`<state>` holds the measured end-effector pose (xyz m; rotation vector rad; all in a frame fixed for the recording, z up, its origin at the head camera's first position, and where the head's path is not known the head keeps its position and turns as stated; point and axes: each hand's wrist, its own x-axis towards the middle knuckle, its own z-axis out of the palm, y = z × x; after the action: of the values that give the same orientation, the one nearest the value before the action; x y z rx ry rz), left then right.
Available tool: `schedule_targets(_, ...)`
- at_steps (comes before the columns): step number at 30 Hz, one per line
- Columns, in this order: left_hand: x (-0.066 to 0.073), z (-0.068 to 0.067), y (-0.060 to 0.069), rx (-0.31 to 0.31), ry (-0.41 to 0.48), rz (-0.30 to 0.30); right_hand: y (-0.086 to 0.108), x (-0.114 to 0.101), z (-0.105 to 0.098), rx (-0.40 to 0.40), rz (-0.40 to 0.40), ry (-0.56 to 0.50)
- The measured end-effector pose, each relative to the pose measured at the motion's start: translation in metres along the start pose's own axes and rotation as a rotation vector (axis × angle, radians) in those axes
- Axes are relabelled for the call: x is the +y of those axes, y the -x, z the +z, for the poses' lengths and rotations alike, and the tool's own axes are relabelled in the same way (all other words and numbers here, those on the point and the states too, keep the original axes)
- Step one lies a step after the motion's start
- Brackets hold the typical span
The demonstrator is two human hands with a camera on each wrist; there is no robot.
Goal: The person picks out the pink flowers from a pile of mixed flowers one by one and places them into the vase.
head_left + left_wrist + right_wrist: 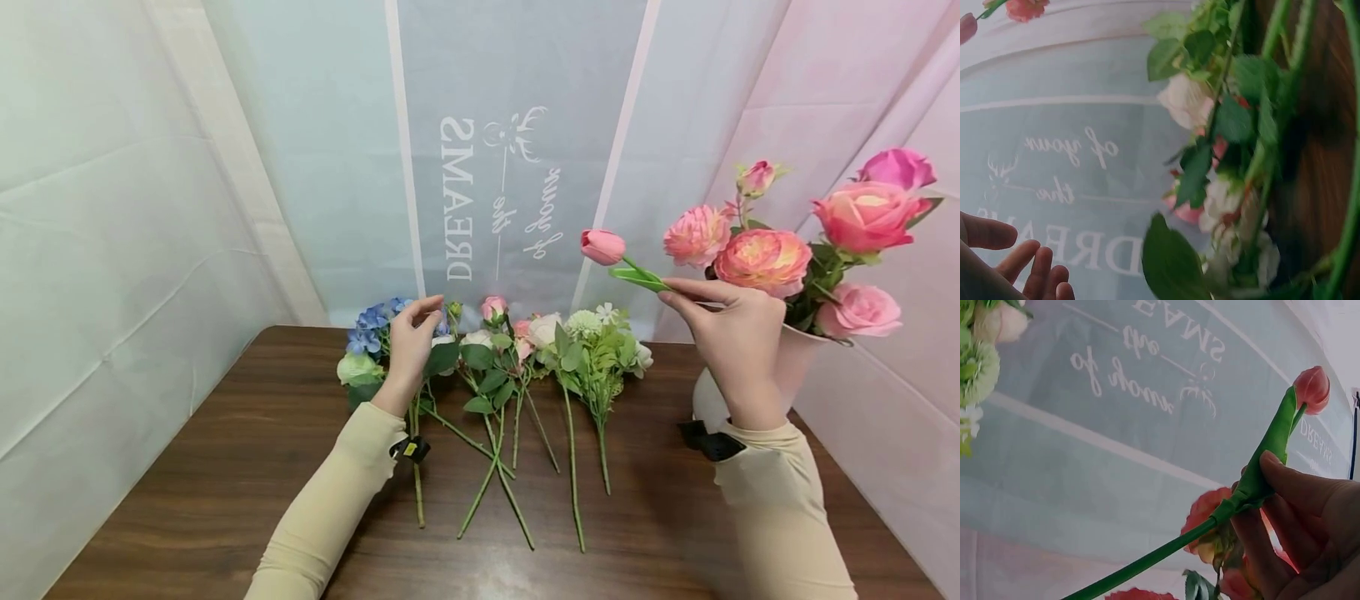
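Note:
A pink tulip (603,247) with green leaves is pinched between the thumb and fingers of my right hand (738,346), just left of the vase. In the right wrist view its green stem (1147,559) slants down to the lower left, and the tulip's bloom (1312,390) points to the upper right. My left hand (411,342) is raised above the flowers on the left and holds nothing. Its fingers (1041,272) look relaxed in the left wrist view. Under it lie blue hydrangeas (375,323) and a pale green flower (357,367).
A pale vase (798,367) at the right holds pink roses (870,217) and peony-like blooms (763,260). Along the back of the brown table (300,483) lie several stems with white, pink and green flowers (583,325). Behind hangs a printed curtain (517,67).

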<state>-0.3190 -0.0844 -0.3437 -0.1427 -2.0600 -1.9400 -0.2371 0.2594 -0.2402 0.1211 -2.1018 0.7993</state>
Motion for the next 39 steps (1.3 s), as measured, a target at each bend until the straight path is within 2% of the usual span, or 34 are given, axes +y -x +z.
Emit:
schedule_targets(4,-0.005,-0.013,0.0,-0.002,-0.043,-0.013,-0.004,0.003,-0.008,0.031,-0.027,0.009)
schedule_targets(10,-0.011,-0.031,-0.002,0.015,-0.104,-0.017,-0.011,0.006,-0.02,0.091,-0.119,-0.036)
schedule_targets(14,-0.015,-0.042,-0.003,0.029,-0.131,-0.014,-0.015,0.005,-0.028,0.109,-0.114,-0.075)
schedule_targets(17,-0.016,-0.047,-0.003,0.037,-0.146,-0.01,-0.018,0.001,-0.035,0.106,-0.083,-0.156)
schedule_targets(21,-0.017,-0.054,-0.004,0.058,-0.183,0.004,-0.024,-0.007,-0.043,0.119,-0.087,-0.297)
schedule_targets(22,-0.017,-0.055,-0.004,0.064,-0.192,0.004,-0.026,-0.01,-0.045,0.129,-0.095,-0.304)
schedule_targets(27,-0.019,-0.064,-0.004,0.08,-0.21,-0.006,-0.035,-0.019,-0.053,0.169,-0.079,-0.243)
schedule_targets(33,-0.023,-0.076,-0.001,0.075,-0.248,-0.038,-0.048,-0.017,-0.056,0.199,-0.113,-0.163)
schedule_targets(39,-0.028,-0.089,0.0,0.069,-0.299,-0.068,-0.059,-0.021,-0.057,0.27,-0.17,-0.183)
